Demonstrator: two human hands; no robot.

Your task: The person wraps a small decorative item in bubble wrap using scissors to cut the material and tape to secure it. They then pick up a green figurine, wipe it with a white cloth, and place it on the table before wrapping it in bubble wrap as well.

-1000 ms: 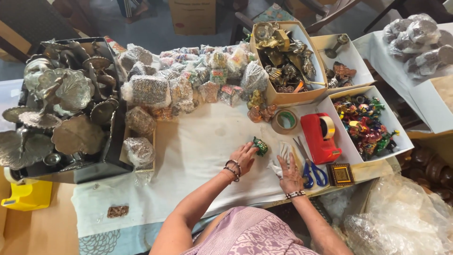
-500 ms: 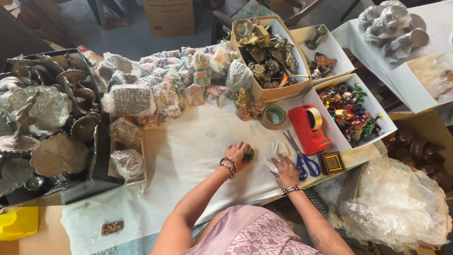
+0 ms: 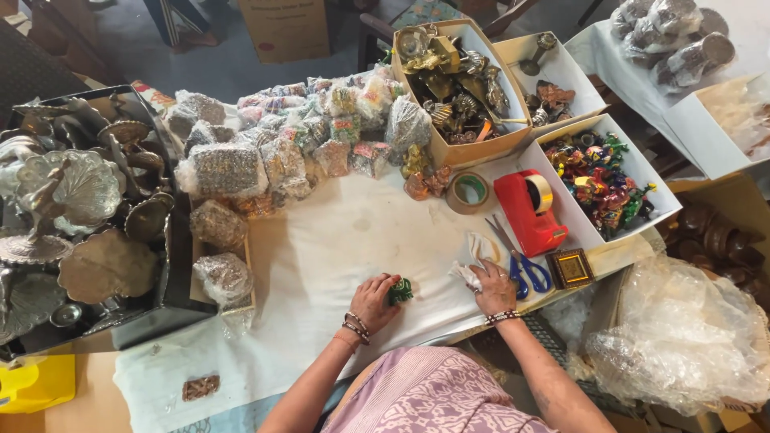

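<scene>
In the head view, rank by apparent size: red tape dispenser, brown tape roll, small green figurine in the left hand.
1. red tape dispenser
2. brown tape roll
3. green figurine, partly covered by the left hand

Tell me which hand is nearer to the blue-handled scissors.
Right. The right hand rests just left of the scissors, almost touching; the left hand lies farther left, on a small green figurine.

White-clothed table [image 3: 337, 240], wrapped bundles [image 3: 273, 152], tape roll [image 3: 469, 192], red dispenser [image 3: 525, 212], blue scissors [image 3: 525, 269], boxes [image 3: 481, 148]

One tape dispenser [image 3: 529, 210], one tape roll [image 3: 469, 192], one scissors [image 3: 521, 261], two hands [image 3: 374, 300].
</scene>
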